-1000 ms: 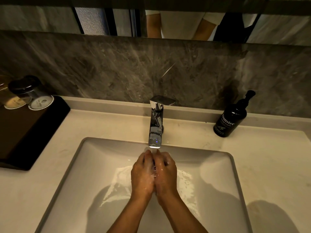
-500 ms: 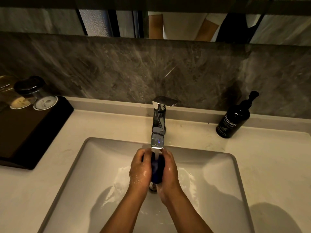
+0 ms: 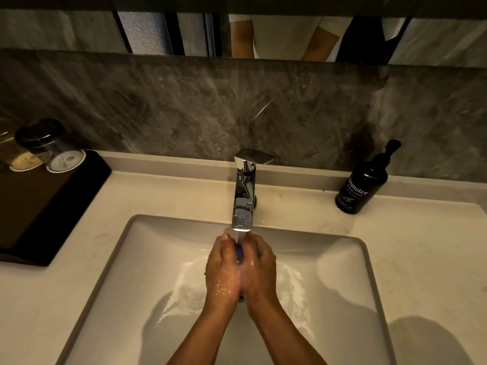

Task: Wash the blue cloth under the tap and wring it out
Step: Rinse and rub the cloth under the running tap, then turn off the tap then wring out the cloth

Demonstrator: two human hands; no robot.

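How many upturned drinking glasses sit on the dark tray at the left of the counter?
2. One upturned clear glass with a dark base stands nearest the tray's inner edge; the second glass is beside it toward the frame edge, partly cut off. More may lie out of view.

Single head-worn wide-angle view, looking forward and steeply down from close above the left hand [image 3: 224,270] and right hand [image 3: 259,267], facing the tap [image 3: 243,196] just beyond them, the sink [image 3: 342,259] around them and the mirror [image 3: 290,35] far beyond.
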